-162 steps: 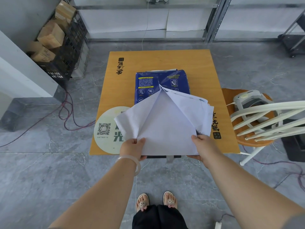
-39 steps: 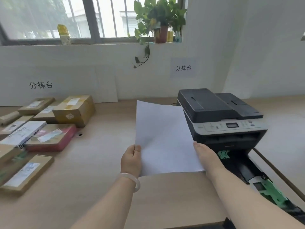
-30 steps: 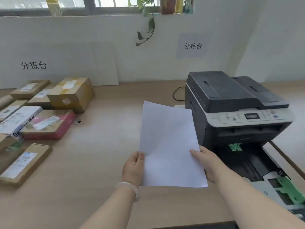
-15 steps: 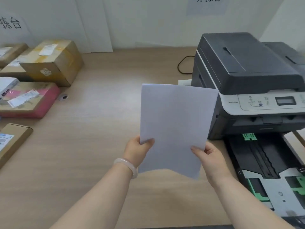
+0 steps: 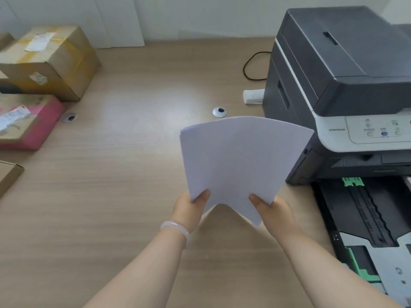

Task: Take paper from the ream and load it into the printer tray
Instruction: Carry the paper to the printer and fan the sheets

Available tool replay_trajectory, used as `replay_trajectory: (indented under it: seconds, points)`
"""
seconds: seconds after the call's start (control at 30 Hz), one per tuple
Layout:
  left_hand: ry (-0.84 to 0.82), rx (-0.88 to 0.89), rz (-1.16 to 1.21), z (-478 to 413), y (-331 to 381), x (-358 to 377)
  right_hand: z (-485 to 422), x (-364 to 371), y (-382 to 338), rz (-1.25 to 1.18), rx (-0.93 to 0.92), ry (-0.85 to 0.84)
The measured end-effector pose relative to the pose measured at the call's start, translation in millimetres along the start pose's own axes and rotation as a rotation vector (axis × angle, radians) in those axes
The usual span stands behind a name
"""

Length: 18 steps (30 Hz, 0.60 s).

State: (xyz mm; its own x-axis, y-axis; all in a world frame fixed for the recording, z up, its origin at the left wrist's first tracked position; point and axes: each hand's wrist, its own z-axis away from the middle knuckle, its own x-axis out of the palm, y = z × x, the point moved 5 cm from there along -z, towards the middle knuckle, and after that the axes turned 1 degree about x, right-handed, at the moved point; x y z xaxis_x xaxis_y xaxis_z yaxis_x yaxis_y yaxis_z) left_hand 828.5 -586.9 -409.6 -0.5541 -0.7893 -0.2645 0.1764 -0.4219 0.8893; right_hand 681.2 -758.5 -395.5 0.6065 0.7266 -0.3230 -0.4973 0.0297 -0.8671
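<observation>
two hands [image 5: 191, 207], one printer [image 5: 338, 85], one pulled-out tray [image 5: 364, 218], two desk grommets [image 5: 219, 112], perhaps four parcels [image 5: 49, 61].

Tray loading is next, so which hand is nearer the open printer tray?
Right. The right hand holds the paper just left of the tray; the left hand is farther left.

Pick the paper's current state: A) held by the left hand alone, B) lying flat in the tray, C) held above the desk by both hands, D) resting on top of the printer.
C: the left hand and right hand each pinch a bottom corner of the paper, which bows above the desk left of the printer, while the pulled-out tray holds no sheets.
</observation>
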Motion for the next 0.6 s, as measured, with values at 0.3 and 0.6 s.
replay_trajectory:
  seconds: [0.3,0.6]
  points:
    - [0.073,-0.163,0.379,6,6,-28,3,-15,-34,-0.471,0.061,-0.109]
    - [-0.019,-0.337,0.670,52,-3,14,41,38,-23,-0.565,0.251,-0.061]
